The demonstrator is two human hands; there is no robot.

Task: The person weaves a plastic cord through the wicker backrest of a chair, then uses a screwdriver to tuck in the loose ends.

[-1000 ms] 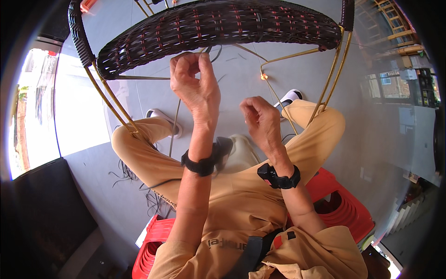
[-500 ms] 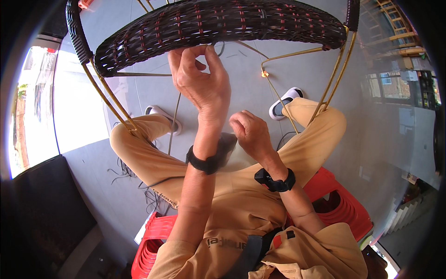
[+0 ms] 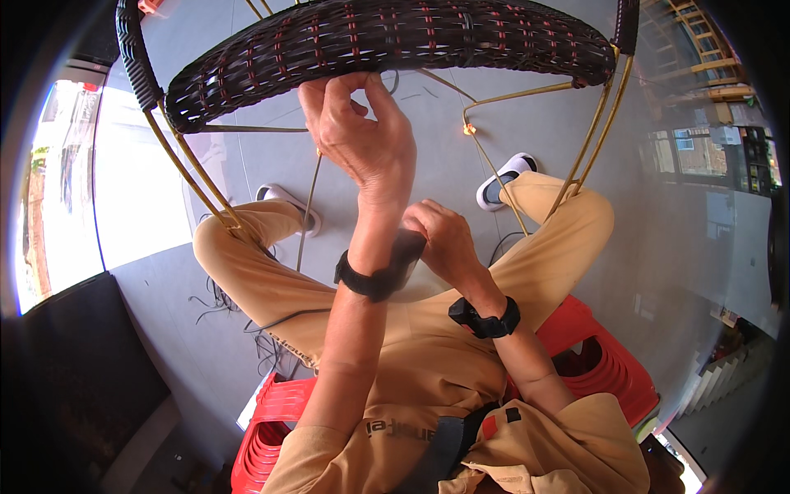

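A dark woven wicker panel with red flecks spans a gold metal frame at the top of the view. My left hand is closed at the panel's lower edge, fingertips touching it beside a loop of dark strand; what they pinch is unclear. Lower and to the right, my right hand has curled fingers near my left wrist, partly hidden by the black wrist strap; anything in them cannot be made out. Loose dark strands lie on the floor beside my left leg.
The frame's bars meet both my knees. Red plastic stools are beneath me. Grey floor tiles surround my feet. A bright doorway is at the left, a dark panel below it, and wooden racks at the upper right.
My left hand has shifted up and right along the panel's lower edge. My right hand has moved down and left, partly behind my left wrist strap.
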